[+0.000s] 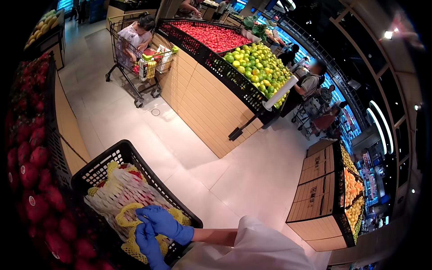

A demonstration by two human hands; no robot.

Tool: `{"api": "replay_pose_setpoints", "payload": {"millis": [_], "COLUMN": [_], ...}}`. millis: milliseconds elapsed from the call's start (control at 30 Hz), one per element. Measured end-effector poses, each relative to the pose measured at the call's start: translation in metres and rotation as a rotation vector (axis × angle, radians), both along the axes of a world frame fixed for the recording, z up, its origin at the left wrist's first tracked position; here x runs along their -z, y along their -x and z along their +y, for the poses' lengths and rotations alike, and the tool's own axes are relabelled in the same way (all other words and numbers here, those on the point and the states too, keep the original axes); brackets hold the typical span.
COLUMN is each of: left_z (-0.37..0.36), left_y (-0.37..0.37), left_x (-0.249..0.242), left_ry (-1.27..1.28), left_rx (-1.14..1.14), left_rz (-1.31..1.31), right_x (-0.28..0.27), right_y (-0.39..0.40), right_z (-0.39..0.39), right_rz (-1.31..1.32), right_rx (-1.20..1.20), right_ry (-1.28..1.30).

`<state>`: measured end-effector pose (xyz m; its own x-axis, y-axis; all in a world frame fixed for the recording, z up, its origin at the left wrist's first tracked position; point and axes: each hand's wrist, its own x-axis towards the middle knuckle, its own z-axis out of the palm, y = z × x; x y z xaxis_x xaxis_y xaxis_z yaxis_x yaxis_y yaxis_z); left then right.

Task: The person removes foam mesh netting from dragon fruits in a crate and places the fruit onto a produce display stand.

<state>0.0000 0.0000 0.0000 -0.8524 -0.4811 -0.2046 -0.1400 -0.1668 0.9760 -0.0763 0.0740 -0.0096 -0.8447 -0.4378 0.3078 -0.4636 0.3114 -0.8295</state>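
Note:
Both of my hands wear blue gloves and meet over the near part of a black plastic basket point(159, 186). My right hand point(164, 221) pinches a loop of yellow foam netting point(128, 215) with its fingertips. Just below it, my left hand point(148, 245) is closed at the same netting, its fingers close to those of the right. White and yellow foam nets point(130, 189) fill the basket, with some red showing among them.
Dragon fruit point(38, 157) lie piled along the left. Ahead, a wood-panelled stand point(202, 108) holds red fruit point(211, 36) and green-yellow citrus point(258, 67). A person sits in a shopping cart point(135, 76). Another stand point(319, 189) is at right; people point(310, 83) stand beyond.

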Motion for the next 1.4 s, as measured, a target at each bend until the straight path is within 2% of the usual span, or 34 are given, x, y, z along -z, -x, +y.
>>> {"api": "replay_pose_setpoints", "payload": {"millis": [100,167,200,267,333,400,433,467,500,533,567,600,667,700,767,833,867,900,933,967,1033,1067,1133,1167,1233,1267,1400], "left_z": [0.015,0.006,-0.001,-0.009,-0.018,-0.019,-0.017,-0.017,-0.021,-0.033,-0.046,-0.055,-0.078,-0.081,-0.083,-0.082,-0.082,-0.082,-0.085,-0.087,-0.08,-0.077,-0.077,-0.078,-0.08,-0.082,-0.084], "left_y": [0.008,0.006,0.015,0.02,0.023,0.025,0.028,0.036,0.045,0.051,0.051,0.056,0.065,0.075,0.089,0.091,0.09,0.087,0.082,0.077,0.072,0.068,0.061,0.059,0.062,0.062,0.063], "left_x": [-0.003,0.001,0.004,0.007,0.009,0.002,-0.008,0.009,-0.002,0.007,0.01,0.003,0.006,0.011,0.029,0.088,0.11,0.12,0.126,0.131,0.124,0.122,0.127,0.13,0.132,0.132,0.133], "left_ry": [0.213,0.092,0.102,-0.159,-0.163,-0.012,0.021,0.271,0.266,0.353,0.563,0.723,0.906,0.909,1.142,1.175,1.206,1.199,1.123,1.047,1.06,1.075,1.113,1.148,1.111,1.073,1.022], "left_rx": [0.004,0.045,0.039,-0.037,-0.092,-0.223,-0.262,-0.26,-0.274,-0.257,-0.201,-0.183,-0.098,-0.106,0.119,0.203,0.292,0.289,0.282,0.276,0.27,0.265,0.222,0.18,0.186,0.19,0.196], "left_rz": [-0.047,-0.087,-0.076,0.022,0.011,0.006,-0.059,-0.043,-0.028,-0.017,-0.043,-0.086,-0.184,-0.203,-0.334,-0.432,-0.52,-0.529,-0.597,-0.664,-0.731,-0.789,-0.757,-0.715,-0.738,-0.759,-0.805], "right_x": [-0.006,-0.002,0.0,0.006,0.014,0.033,0.043,0.056,0.073,0.095,0.117,0.148,0.195,0.193,0.173,0.147,0.137,0.133,0.14,0.147,0.107,0.109,0.12,0.125,0.145,0.156,0.153], "right_y": [0.01,0.017,0.029,0.043,0.067,0.091,0.097,0.11,0.115,0.112,0.105,0.094,0.06,0.057,0.054,0.06,0.065,0.072,0.08,0.083,0.096,0.102,0.116,0.119,0.123,0.124,0.121], "right_z": [0.01,0.012,0.004,-0.014,-0.034,-0.049,-0.052,-0.049,-0.053,-0.055,-0.06,-0.062,-0.067,-0.067,-0.068,-0.06,-0.053,-0.044,-0.034,-0.027,-0.035,-0.041,-0.058,-0.067,-0.083,-0.092,-0.117], "right_rz": [0.022,-0.045,-0.032,-0.024,0.074,0.228,0.206,0.19,0.179,-0.017,-0.22,-0.241,0.034,0.027,0.001,-0.017,-0.026,-0.035,0.074,0.067,-0.335,-0.343,0.061,0.057,0.309,0.223,0.268], "right_rx": [0.027,-0.178,-0.182,-0.171,-0.091,0.001,0.041,0.063,0.09,0.004,-0.078,-0.125,-0.53,-0.548,-0.657,-0.76,-0.813,-0.865,-0.863,-0.87,-0.339,-0.345,-0.327,-0.332,-0.442,-0.564,-0.537], "right_ry": [-0.026,-0.252,-0.243,-0.098,-0.169,-0.328,-0.436,-0.556,-0.666,-0.605,-0.547,-0.532,-0.566,-0.559,-0.639,-0.735,-0.785,-0.835,-0.507,-0.502,-0.469,-0.468,-0.407,-0.4,-0.68,-0.822,-0.98]}}
